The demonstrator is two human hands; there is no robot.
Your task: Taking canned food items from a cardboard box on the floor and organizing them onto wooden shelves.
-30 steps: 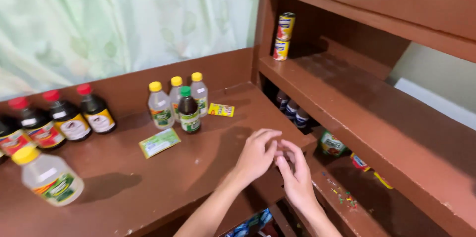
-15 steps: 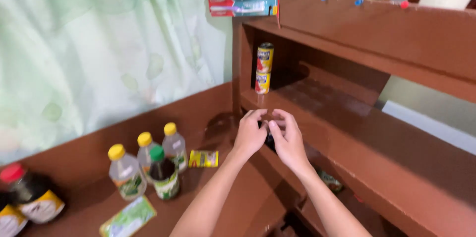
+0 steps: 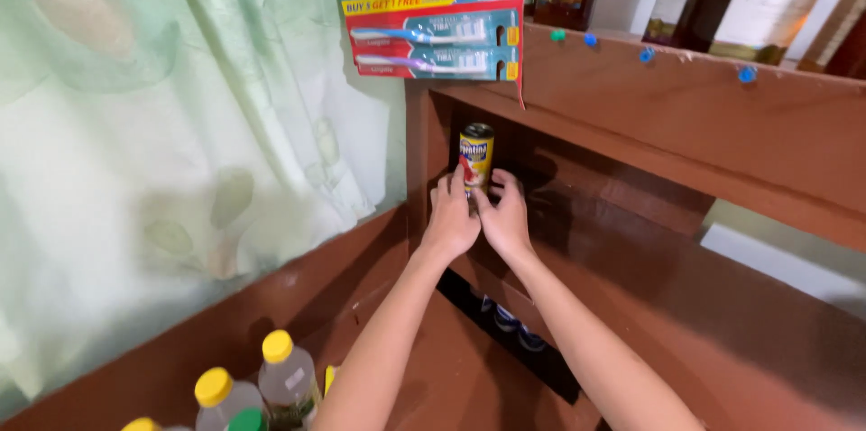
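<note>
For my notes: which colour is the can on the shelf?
Mainly yellow, with blue and red on its label; the can shows in the head view.

A pale green patterned fabric curtain (image 3: 171, 160) hangs at the left, lit softly from behind. Below it runs a dark reddish-brown wooden counter (image 3: 451, 368). To the right stands a brown wooden shelf unit (image 3: 686, 133), its recess in shadow, with coloured pushpins (image 3: 647, 55) stuck along its upper board.
</note>
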